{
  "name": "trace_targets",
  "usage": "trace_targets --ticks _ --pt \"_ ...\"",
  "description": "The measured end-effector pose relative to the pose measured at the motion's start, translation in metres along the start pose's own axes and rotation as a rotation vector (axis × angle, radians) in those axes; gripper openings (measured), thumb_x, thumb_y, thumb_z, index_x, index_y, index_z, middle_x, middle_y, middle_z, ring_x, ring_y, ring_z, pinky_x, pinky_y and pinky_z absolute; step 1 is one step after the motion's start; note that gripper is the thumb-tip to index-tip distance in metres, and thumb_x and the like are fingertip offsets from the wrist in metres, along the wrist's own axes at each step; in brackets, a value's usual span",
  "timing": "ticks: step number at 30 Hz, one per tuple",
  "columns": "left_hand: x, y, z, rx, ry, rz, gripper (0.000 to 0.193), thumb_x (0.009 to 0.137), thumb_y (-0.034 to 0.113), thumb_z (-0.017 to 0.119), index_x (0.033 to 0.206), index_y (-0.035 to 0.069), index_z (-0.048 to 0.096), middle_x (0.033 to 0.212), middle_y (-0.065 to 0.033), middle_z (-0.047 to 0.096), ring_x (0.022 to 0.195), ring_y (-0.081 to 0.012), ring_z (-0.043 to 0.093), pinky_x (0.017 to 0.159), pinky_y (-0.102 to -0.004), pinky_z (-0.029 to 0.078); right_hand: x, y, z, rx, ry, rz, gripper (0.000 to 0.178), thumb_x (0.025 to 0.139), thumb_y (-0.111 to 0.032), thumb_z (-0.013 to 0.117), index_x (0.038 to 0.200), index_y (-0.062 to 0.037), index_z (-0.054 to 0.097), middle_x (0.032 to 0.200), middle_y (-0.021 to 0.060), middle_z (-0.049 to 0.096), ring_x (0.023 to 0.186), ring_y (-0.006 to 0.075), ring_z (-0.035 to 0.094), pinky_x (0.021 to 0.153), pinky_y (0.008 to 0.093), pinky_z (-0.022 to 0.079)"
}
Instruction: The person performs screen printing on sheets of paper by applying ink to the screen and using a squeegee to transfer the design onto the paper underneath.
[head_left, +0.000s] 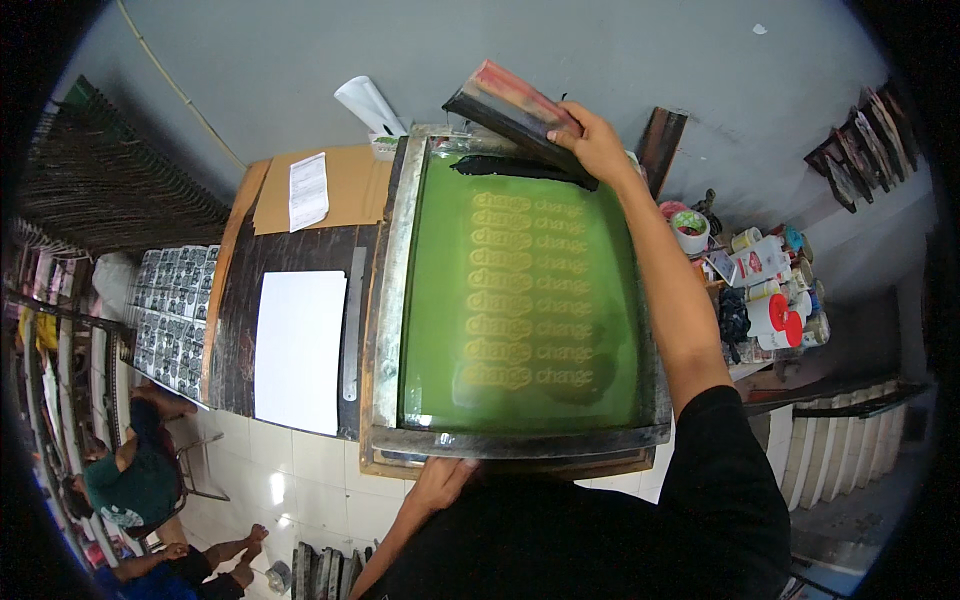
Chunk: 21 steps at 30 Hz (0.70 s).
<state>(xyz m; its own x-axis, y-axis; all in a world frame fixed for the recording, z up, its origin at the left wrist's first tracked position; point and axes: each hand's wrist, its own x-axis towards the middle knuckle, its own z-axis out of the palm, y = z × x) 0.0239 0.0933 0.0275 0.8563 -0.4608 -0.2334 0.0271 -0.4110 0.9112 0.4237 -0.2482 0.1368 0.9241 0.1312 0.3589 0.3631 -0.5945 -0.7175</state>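
A screen printing frame (388, 330) with green mesh (440, 300) lies before me, rows of pale yellow stencil lettering down its middle. Along the far end of the mesh runs a thick streak of black ink (510, 170). My right hand (598, 145) is closed around a wide squeegee (515, 100), tilted above the far edge of the frame, its face smeared red and black. My left hand (442, 484) is at the near edge of the frame, fingers bent and partly hidden beside it; what they grip is not visible.
Left of the frame are a metal ruler (354, 325), a stack of white sheets (298, 345) and cardboard (270, 210) with a paper slip (308, 190). Ink tubs (768, 315) crowd the right side. Printed sheets (175, 310) lie far left; people (135, 485) sit lower left.
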Motion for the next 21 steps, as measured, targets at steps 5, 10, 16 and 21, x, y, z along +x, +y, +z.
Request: trace_targets --ticks 5,10,16,21 --pt "-0.001 -0.002 0.002 0.008 -0.006 -0.039 0.042 0.103 0.031 0.045 0.113 -0.006 0.061 0.110 -0.0313 0.063 0.107 -0.0527 0.055 0.096 -0.0525 0.042 -0.002 0.012 0.007 -0.250 -0.057 -0.100 0.040 0.086 -0.017 0.070 0.124 -0.0091 0.061 0.100 0.0153 0.066 0.096 0.0325 0.062 0.088 0.0434 0.045" --pt "0.000 -0.007 0.004 -0.062 -0.015 -0.022 0.040 0.103 0.031 0.045 0.111 -0.004 0.062 0.106 -0.0295 0.064 0.105 -0.0518 0.056 0.095 -0.0523 0.042 -0.007 0.030 0.022 -0.537 -0.029 -0.166 0.039 0.087 -0.014 0.064 0.126 -0.0116 0.059 0.114 0.0168 0.064 0.110 0.0375 0.058 0.096 0.0493 0.039" --pt "-0.001 -0.002 0.004 -0.039 0.011 -0.006 0.038 0.103 0.030 0.044 0.104 -0.002 0.064 0.100 -0.0268 0.066 0.101 -0.0499 0.058 0.092 -0.0511 0.044 0.001 0.031 0.027 -0.527 -0.171 -0.148 0.041 0.088 -0.014 0.063 0.129 -0.0114 0.058 0.111 0.0162 0.064 0.112 0.0352 0.057 0.098 0.0475 0.037" --pt "-0.001 0.000 0.003 -0.029 0.016 -0.006 0.041 0.103 0.031 0.043 0.098 -0.001 0.067 0.091 -0.0238 0.068 0.095 -0.0469 0.063 0.088 -0.0493 0.047 0.000 0.018 0.021 -0.492 -0.179 -0.122 0.044 0.087 -0.013 0.064 0.131 -0.0088 0.057 0.111 0.0165 0.064 0.112 0.0338 0.057 0.098 0.0462 0.037"
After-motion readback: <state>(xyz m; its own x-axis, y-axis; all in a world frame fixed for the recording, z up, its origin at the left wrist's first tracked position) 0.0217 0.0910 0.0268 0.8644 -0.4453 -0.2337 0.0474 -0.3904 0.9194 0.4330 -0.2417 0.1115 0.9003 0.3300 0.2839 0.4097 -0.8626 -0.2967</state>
